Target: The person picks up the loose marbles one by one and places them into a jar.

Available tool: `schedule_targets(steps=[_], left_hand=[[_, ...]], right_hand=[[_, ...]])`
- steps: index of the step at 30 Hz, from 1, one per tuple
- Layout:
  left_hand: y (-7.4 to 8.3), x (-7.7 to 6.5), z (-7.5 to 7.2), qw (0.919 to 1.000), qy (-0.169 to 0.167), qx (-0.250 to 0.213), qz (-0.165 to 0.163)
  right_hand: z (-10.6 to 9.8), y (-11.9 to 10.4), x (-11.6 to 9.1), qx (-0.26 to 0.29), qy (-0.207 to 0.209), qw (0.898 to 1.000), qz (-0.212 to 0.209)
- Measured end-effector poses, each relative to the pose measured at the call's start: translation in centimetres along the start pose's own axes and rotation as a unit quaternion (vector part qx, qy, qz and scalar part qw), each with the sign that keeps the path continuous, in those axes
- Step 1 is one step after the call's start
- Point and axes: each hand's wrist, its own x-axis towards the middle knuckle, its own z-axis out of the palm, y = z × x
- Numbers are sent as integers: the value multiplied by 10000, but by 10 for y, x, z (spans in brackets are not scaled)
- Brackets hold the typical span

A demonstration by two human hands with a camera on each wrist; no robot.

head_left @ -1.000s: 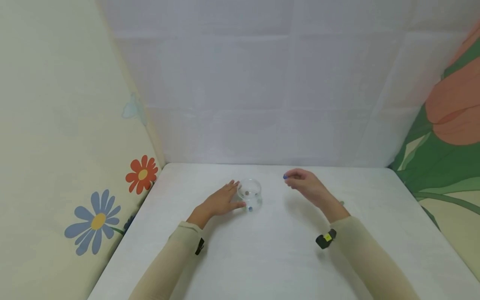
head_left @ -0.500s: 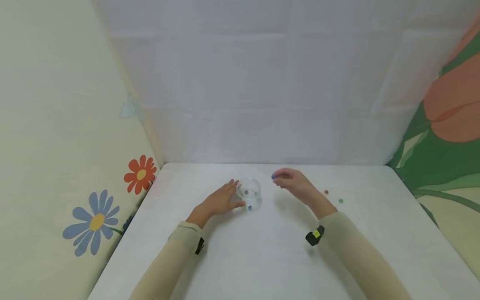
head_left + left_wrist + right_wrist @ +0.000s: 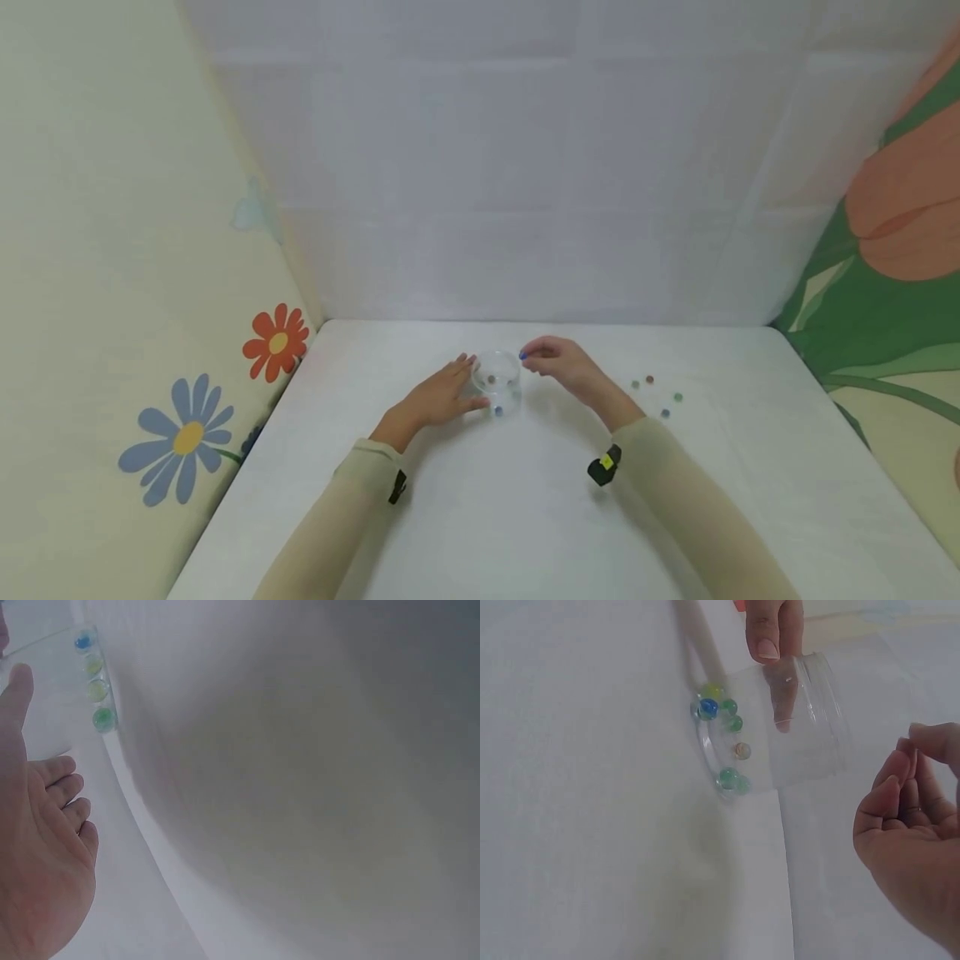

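Note:
A clear jar (image 3: pixel 498 364) with a round open mouth stands upright on the white table (image 3: pixel 510 517). Several glass marbles lie on its bottom, among them a blue marble (image 3: pixel 708 709) and a green marble (image 3: pixel 729 778). My left hand (image 3: pixel 437 397) holds the jar at its left side, thumb towards me and fingers reaching around the far side. At the right of the jar's mouth, my right hand (image 3: pixel 566 365) pinches another blue marble (image 3: pixel 522 356) between thumb and fingertips. In the right wrist view that marble is hidden by the fingers.
Several loose marbles lie on the table right of my right hand, including a brown marble (image 3: pixel 649 379), a green marble (image 3: pixel 678 397) and a blue-grey marble (image 3: pixel 665 413). A white cloth (image 3: pixel 465 183) hangs behind the table. Flower-patterned panels (image 3: pixel 187 437) flank it.
My right hand has moved left with the blue marble, up to the jar's mouth. Loose marbles that its arm covered now show. The left hand stays at the jar.

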Motion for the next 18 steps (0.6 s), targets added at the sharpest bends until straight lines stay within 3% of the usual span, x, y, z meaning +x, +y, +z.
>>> schedule_targets(steps=[18], left_hand=[[-1, 0, 0, 10000, 53, -57, 52]], right_hand=[[17, 0, 10, -234, -69, 9997, 17]])
